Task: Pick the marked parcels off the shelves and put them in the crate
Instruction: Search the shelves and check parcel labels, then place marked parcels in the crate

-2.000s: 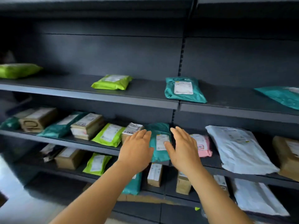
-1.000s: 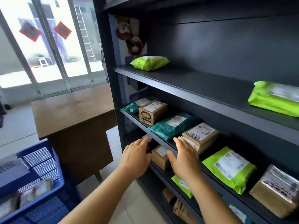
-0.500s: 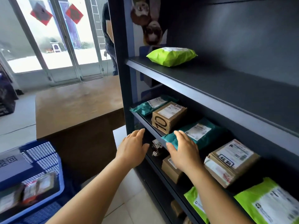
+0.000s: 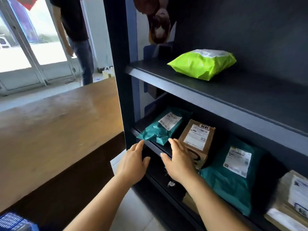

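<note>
Left hand (image 4: 133, 161) hovers with fingers spread, its grip empty, just under the teal parcel (image 4: 162, 127) overhanging the middle shelf (image 4: 155, 145). Right hand (image 4: 179, 161), equally empty, sits beside it. Best slide both under its sagging corner, clear of the cardboard box (image 4: 196, 139).

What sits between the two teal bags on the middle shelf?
A brown cardboard box with a white label stands between the left teal bag and the right teal bag, seen in the head view.
</note>
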Demonstrator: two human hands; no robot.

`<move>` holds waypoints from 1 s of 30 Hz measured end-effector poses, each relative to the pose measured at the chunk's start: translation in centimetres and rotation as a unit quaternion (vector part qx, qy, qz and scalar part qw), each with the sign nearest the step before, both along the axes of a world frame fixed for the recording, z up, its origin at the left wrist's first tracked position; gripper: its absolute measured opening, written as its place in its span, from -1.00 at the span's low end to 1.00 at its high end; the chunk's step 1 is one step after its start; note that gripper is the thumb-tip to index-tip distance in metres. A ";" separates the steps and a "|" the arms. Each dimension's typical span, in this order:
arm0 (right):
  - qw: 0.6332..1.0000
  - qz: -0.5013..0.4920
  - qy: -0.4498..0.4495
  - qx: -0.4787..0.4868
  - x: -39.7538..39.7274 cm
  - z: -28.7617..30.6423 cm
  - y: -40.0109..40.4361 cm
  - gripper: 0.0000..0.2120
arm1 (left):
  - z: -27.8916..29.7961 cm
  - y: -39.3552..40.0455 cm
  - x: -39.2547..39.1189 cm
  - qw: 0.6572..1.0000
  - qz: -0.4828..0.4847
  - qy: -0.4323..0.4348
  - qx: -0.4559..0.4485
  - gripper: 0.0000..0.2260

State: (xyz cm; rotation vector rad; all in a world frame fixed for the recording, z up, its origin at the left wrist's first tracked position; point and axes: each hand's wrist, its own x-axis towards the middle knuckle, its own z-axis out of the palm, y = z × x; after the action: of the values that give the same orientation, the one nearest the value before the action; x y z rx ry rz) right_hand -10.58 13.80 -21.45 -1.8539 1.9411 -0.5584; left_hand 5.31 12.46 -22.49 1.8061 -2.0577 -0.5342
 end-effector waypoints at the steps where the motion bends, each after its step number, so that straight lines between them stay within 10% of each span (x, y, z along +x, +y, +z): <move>1: 1.000 -0.004 -0.004 0.006 0.7 -0.1 -0.9 -0.39 | -0.2 -1.3 0.4 1.000 -0.007 0.005 -0.002 -0.40; 17: 0.981 -0.026 0.093 0.168 2.1 -4.8 -16.9 -0.32 | -4.8 -17.8 -2.1 0.956 -0.234 -0.161 0.076 -0.18; 30: 0.997 0.003 0.075 0.000 3.7 -7.9 -13.9 -0.55 | -6.6 -15.2 -0.3 0.986 -0.160 -0.017 0.052 -0.41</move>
State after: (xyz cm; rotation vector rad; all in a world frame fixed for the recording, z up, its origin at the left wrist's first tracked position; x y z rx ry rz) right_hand -6.84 -0.11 -29.31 -1.9523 2.0278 -0.4294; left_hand 5.01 -2.70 -29.05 1.5522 -2.4010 -0.7128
